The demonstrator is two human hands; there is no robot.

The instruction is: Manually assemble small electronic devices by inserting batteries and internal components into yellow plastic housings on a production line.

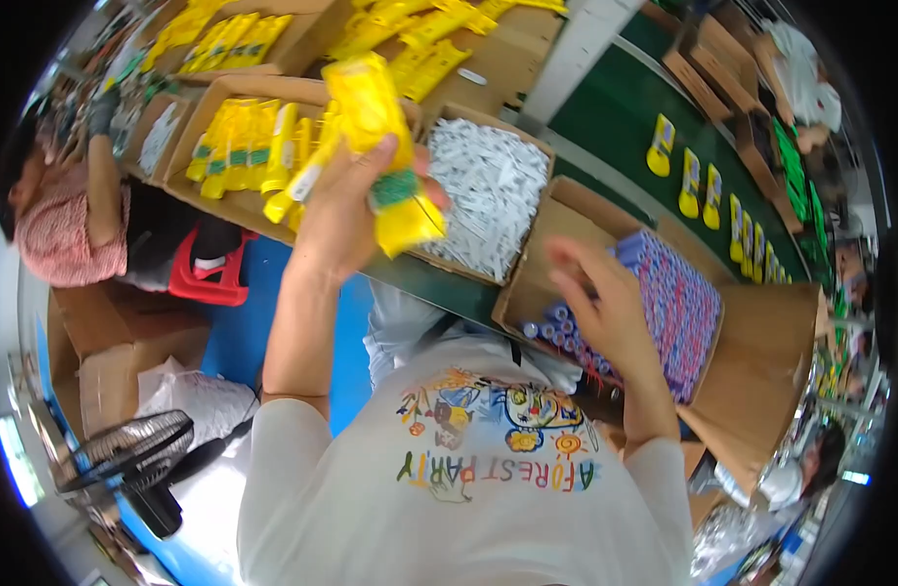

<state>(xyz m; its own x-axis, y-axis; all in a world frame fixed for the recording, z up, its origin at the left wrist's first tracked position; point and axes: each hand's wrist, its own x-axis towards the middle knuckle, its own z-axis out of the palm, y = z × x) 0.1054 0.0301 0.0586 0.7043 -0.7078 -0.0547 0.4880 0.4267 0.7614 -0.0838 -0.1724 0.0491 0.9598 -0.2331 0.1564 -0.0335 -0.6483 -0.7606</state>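
Observation:
My left hand [346,210] is closed around a yellow pouch-like piece [371,98] with a green patterned part, and its two ends stick out above and below my fingers. It hangs between a carton of yellow pieces [236,142] and a carton of small white plastic strips [488,190]. Over the carton of purple-and-pink tubes [675,303] hovers my right hand [610,303], open, its fingers apart and slightly blurred. Several tubes lie loose with their round ends facing me under that hand; the rest stand packed in rows.
Beyond the cartons runs a green conveyor belt [605,117] carrying spaced yellow pieces [661,145]. A metal post [576,63] rises beside it. More yellow pieces [419,49] lie at the back. At left sit a co-worker in a pink top [73,230], a red stool [207,278] and a black fan [141,449].

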